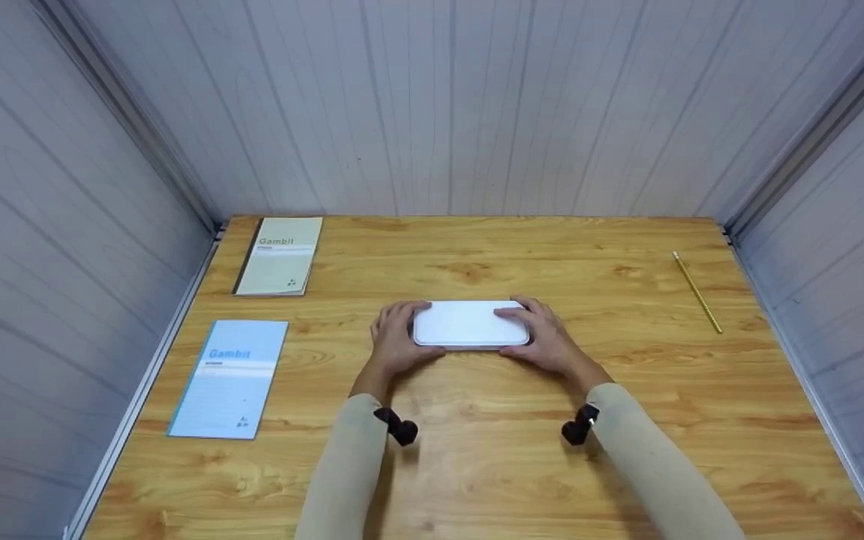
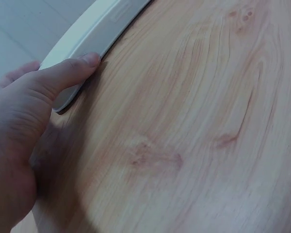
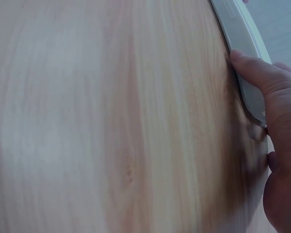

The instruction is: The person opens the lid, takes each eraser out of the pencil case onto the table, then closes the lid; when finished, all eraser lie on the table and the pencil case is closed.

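A flat white rectangular case [image 1: 469, 324] with rounded corners lies in the middle of the wooden table [image 1: 477, 465]. My left hand [image 1: 396, 339] grips its left end, thumb along the near edge [image 2: 70, 73] and fingers over the far side. My right hand [image 1: 544, 337] grips the right end the same way, its thumb [image 3: 254, 73] pressed against the case's side [image 3: 237, 34]. Both hands hold the case down on the tabletop.
Two "Gambit" booklets lie at the left: a beige one [image 1: 280, 256] at the back and a light blue one [image 1: 231, 377] nearer me. A yellow pencil [image 1: 697, 291] lies at the back right. Grey panel walls enclose the table on three sides.
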Action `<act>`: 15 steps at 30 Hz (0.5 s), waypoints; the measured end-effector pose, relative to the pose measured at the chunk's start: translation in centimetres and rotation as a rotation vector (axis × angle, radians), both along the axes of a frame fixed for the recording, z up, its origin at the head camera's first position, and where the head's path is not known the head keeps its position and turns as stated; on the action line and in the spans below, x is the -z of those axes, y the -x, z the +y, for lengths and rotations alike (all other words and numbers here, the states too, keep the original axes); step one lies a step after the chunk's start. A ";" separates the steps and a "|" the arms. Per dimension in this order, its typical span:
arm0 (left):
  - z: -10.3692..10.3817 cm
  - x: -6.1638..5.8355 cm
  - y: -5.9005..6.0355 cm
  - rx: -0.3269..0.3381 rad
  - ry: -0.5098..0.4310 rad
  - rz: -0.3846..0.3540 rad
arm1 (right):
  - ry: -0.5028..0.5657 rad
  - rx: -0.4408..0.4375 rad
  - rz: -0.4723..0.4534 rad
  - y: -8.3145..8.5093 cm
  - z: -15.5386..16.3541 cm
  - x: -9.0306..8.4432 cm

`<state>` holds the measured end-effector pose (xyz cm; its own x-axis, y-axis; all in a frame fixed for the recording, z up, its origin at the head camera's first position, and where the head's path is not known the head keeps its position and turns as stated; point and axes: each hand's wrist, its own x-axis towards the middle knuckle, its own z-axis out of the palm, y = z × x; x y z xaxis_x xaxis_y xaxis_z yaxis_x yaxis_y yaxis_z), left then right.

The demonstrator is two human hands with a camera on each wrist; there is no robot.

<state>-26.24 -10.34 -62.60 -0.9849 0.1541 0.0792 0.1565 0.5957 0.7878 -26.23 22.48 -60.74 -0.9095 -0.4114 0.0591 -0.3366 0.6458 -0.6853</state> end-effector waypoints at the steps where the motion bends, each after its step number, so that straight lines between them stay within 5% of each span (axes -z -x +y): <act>1: 0.0 0.0 0.0 0.004 -0.001 -0.005 | -0.003 0.000 0.002 0.0 0.0 0.1; 15: 0.4 -0.7 -0.4 0.019 0.084 -0.015 | 0.008 -0.009 0.038 -0.3 0.0 0.5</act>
<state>-25.81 -9.97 -61.89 -0.9827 0.1784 0.0505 0.1572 0.6571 0.7373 -25.96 22.48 -61.21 -0.9029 -0.4188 0.0967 -0.3681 0.6371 -0.6773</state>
